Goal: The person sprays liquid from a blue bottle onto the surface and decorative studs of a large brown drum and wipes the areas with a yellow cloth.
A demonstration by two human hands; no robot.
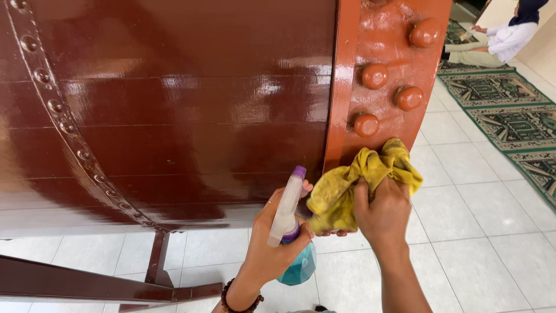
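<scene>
Head view: right hand (pixel 383 211) clutches yellow cloth (pixel 359 179) at drum (pixel 174 104) rim; left hand (pixel 272 243) apparently grips spray bottle (pixel 289 232).

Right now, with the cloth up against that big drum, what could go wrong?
The yellow cloth in the right hand could snag on the round pegs near the drum's rim. The left hand holds the spray bottle tilted; it might slip or drip. Any liquid landing on the white floor tiles could leave them slippery.
</scene>
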